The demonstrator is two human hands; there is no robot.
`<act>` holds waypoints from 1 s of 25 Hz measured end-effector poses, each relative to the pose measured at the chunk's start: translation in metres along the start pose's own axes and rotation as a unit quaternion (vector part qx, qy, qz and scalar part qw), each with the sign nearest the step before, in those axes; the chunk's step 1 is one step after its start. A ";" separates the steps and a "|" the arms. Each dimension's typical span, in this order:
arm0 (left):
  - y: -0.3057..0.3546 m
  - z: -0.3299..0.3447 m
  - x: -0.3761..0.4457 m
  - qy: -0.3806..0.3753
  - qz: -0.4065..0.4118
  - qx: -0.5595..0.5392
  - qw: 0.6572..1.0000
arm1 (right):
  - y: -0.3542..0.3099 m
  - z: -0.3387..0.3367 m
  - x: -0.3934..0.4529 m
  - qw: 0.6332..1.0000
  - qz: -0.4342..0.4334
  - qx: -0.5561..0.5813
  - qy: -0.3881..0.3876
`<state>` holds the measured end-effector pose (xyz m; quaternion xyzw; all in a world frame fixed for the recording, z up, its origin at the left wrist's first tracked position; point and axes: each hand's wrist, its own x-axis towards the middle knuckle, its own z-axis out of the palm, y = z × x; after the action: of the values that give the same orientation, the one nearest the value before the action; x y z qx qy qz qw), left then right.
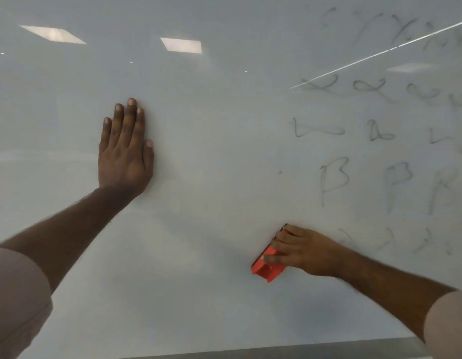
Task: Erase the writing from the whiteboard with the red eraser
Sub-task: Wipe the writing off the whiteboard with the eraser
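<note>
A glossy whiteboard [211,156] fills the view. Several rows of dark handwritten symbols [390,133] cover its right part, from the top right down to faint smeared marks at the lower right. My right hand [299,251] grips the red eraser [267,268] and presses it flat on the board, just left of the lowest row of writing. My left hand [125,149] lies flat on the board at the left, fingers together and pointing up, holding nothing. The board's left and middle carry no writing.
A grey ledge [302,351] runs along the board's bottom edge. Ceiling lights [182,45] reflect in the upper left of the board. A small dark dot [280,172] sits left of the writing.
</note>
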<state>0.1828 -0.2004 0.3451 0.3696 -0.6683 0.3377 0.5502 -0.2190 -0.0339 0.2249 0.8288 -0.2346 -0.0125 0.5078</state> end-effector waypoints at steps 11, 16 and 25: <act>0.060 0.003 0.031 -0.006 -0.025 -0.025 0.999 | 0.172 -0.096 0.061 0.881 0.430 -0.045 0.194; 0.077 0.009 0.034 -0.008 -0.023 -0.014 1.000 | 0.098 -0.052 0.037 0.941 0.298 -0.029 0.159; 0.105 0.006 0.070 -0.035 0.086 0.022 0.995 | 0.120 -0.045 -0.013 0.988 0.083 -0.093 0.095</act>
<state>0.0804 -0.1620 0.4088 0.3347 -0.7090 0.3850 0.4869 -0.2635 -0.0356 0.3456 0.7532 -0.2513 0.0864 0.6017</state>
